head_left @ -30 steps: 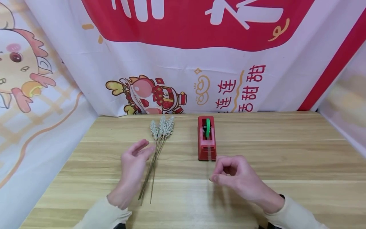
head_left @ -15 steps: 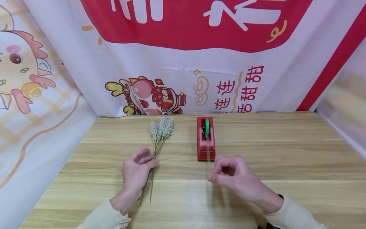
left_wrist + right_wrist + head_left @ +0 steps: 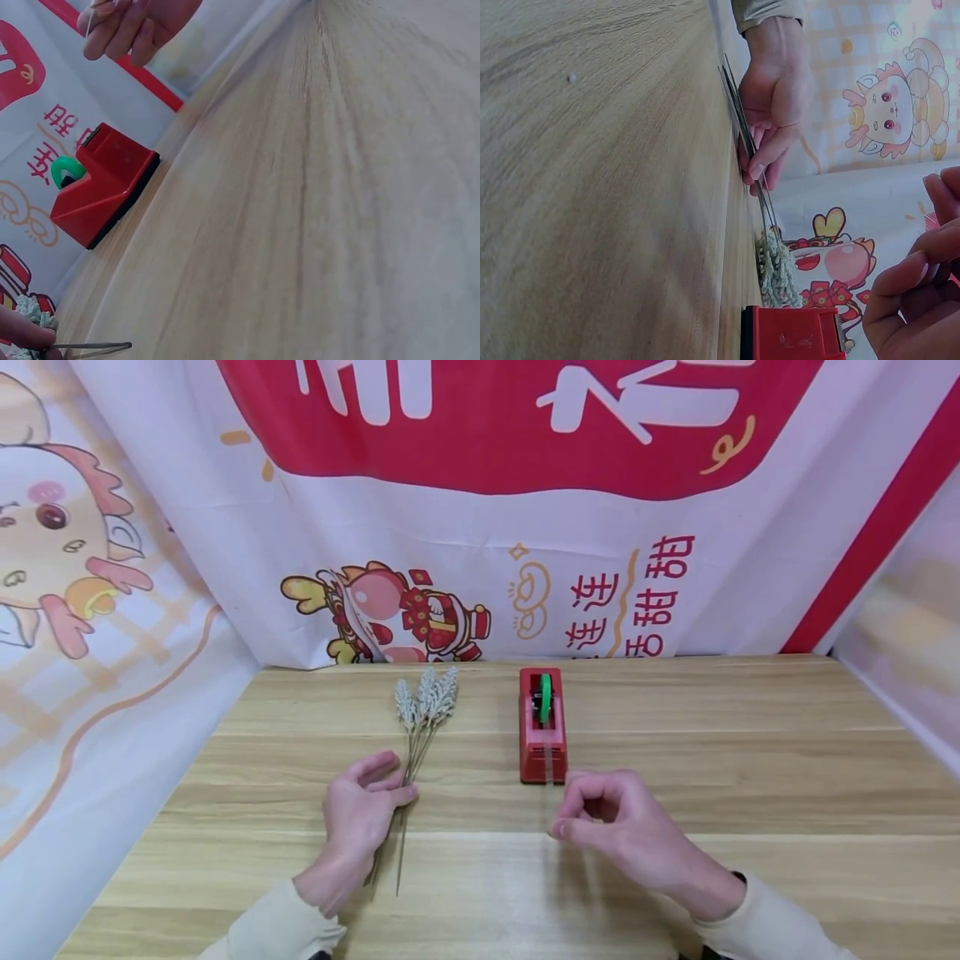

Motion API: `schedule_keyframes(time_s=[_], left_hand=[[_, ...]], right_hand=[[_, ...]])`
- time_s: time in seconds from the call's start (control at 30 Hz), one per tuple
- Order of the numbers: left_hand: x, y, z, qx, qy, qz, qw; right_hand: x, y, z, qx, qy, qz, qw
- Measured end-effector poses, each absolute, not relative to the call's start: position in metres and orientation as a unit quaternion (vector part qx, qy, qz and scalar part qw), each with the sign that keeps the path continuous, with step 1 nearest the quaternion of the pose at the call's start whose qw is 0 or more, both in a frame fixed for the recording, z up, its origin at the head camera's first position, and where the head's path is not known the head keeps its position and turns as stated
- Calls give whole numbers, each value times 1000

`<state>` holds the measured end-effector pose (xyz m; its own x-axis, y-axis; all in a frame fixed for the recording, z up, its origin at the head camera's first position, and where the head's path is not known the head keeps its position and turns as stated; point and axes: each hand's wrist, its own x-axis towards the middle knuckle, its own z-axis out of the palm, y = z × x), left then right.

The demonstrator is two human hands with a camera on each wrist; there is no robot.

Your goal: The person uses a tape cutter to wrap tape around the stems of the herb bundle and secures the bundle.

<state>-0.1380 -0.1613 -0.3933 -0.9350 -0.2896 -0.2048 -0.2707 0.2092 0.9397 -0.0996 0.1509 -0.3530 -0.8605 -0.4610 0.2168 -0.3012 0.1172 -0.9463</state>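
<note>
My left hand [image 3: 362, 810] pinches the thin stems of a small bunch of pale grey-green dried-look flowers [image 3: 427, 700] between thumb and fingers, low over the table. In the right wrist view the stems [image 3: 740, 112] run past the thumb, and the heads point away. To the right stands a red tape dispenser [image 3: 531, 768] with a green-cored roll [image 3: 545, 697]. A clear strip of tape [image 3: 548, 802] stretches from its front toward me. Thumb and index finger of my right hand [image 3: 630, 831] pinch its free end, raised above the table.
The wood-grain table [image 3: 750, 760] reaches back to a printed white and red cloth [image 3: 465, 518]. More printed cloth [image 3: 142, 568] hangs along the left side, and a pale cloth also borders the right.
My left hand came down onto the stems, and its thumb closed over them. The right hand and the tape strip held nearly still.
</note>
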Motion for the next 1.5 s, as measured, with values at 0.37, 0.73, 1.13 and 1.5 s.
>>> schedule_keyframes(time_s=[0.37,0.73,1.13,1.5], left_hand=[[-138,-166,-390,176,-788,-590,-14],[-135,-176,-385,178,-744,-639,-82],[-137,-190,-383,165,-820,-546,-55],[-142,-201,-384,150,-814,-559,-49]], right_hand=[[-98,151,-352,-259,748,-608,62],[-97,151,-351,-252,753,-605,65],[-98,150,-350,-241,758,-602,67],[-98,152,-344,-224,764,-600,78]])
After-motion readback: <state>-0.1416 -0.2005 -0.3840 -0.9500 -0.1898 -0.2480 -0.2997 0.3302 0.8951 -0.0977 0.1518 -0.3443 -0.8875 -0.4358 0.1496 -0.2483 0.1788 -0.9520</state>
